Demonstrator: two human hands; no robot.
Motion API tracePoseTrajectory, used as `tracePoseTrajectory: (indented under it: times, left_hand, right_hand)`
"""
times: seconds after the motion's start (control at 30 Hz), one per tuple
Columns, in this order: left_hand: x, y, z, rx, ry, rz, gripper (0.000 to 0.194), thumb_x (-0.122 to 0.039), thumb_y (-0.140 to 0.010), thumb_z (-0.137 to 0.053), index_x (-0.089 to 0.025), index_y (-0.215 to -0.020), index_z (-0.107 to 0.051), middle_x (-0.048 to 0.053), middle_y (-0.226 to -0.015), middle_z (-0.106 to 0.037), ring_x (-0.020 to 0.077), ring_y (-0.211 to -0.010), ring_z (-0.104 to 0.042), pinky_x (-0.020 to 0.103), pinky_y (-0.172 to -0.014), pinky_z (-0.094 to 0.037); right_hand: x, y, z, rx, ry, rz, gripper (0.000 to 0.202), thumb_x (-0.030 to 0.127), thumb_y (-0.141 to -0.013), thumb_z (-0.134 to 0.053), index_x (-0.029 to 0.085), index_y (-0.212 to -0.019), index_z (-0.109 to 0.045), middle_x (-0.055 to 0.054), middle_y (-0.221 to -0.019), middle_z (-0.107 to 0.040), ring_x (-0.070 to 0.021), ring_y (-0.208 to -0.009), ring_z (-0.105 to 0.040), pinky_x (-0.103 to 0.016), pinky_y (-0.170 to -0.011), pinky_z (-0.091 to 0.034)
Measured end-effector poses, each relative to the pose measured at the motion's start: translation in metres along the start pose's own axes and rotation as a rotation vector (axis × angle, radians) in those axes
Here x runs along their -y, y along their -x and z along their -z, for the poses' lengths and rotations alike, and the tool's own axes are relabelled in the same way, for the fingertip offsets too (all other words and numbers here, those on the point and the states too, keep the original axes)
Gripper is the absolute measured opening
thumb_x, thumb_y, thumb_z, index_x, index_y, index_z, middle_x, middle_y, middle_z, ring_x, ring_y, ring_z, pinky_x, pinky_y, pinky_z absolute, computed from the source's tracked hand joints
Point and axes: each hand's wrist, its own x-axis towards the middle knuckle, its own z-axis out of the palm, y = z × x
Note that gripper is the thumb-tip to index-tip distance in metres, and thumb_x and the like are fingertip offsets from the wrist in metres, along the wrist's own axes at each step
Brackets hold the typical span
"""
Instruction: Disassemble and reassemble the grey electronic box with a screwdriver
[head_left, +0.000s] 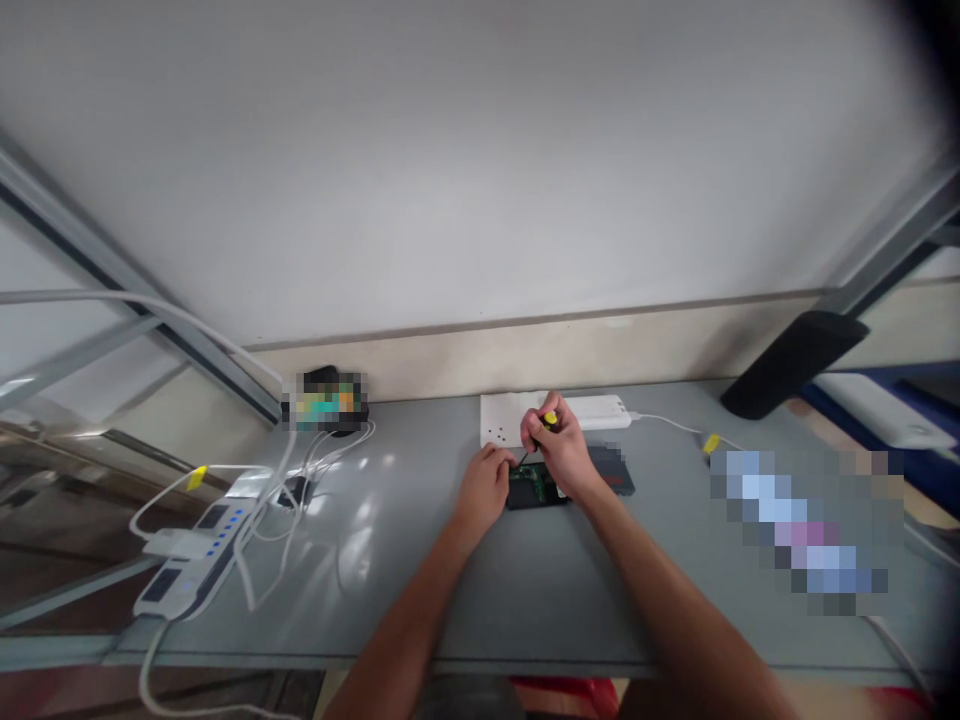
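Note:
My right hand (pixel 564 450) is closed round a screwdriver (pixel 551 420) with a yellow and black handle. Its thin dark shaft slants down to the left, onto an opened phone-like device (pixel 529 494) with a green circuit board. At the device's upper left corner is my left hand (pixel 484 490), fingers curled and pressed together near the screwdriver's tip; what they pinch, if anything, is hidden. Just behind lies a white sheet (pixel 496 420) with several small dark dots on it, perhaps screws. A dark flat piece (pixel 619 472) lies to the right, partly behind my right wrist.
A white power strip (pixel 169 590) with tangled white cables stands at the left. Behind the hands lies a long white block (pixel 604 411) with a cable. A black cylinder (pixel 795 362) leans at the back right. Blurred-out items sit on the grey table (pixel 405 600) at both sides.

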Motion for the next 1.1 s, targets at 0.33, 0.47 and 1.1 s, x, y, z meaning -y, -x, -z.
tracePoseTrajectory:
  times: [0.33, 0.47, 1.1]
  left_hand:
    - [0.0, 0.0, 0.0, -0.007, -0.001, -0.01, 0.031, -0.004, -0.096, -0.043, -0.019, -0.088, -0.068, 0.004, -0.094, -0.065, 0.0174, -0.092, -0.063, 0.031, -0.091, -0.05]
    - [0.0, 0.0, 0.0, -0.009, -0.009, -0.008, 0.03, -0.004, -0.096, -0.043, -0.019, -0.087, -0.068, 0.004, -0.095, -0.065, 0.0174, -0.093, -0.063, 0.031, -0.091, -0.05]
    - [-0.001, 0.0, 0.0, -0.004, -0.002, 0.006, 0.03, -0.005, -0.096, -0.044, -0.019, -0.088, -0.069, 0.004, -0.095, -0.065, 0.0177, -0.094, -0.063, 0.031, -0.093, -0.051]
  right_hand:
    - [0.003, -0.005, 0.006, -0.002, -0.077, -0.03, 0.027, 0.051, -0.093, -0.067, 0.024, -0.089, -0.066, -0.001, -0.08, -0.056, -0.0145, -0.07, -0.053, -0.03, -0.066, -0.044]
    - [0.009, -0.002, 0.008, 0.017, -0.103, -0.079, 0.034, 0.048, -0.085, -0.077, 0.023, -0.079, -0.055, -0.006, -0.114, -0.068, -0.0196, -0.093, -0.066, -0.033, -0.078, -0.05]
    - [0.005, -0.002, 0.011, -0.003, -0.049, -0.055, 0.034, 0.038, -0.084, -0.08, 0.023, -0.083, -0.05, 0.0, -0.099, -0.067, -0.0128, -0.077, -0.065, -0.028, -0.072, -0.05]
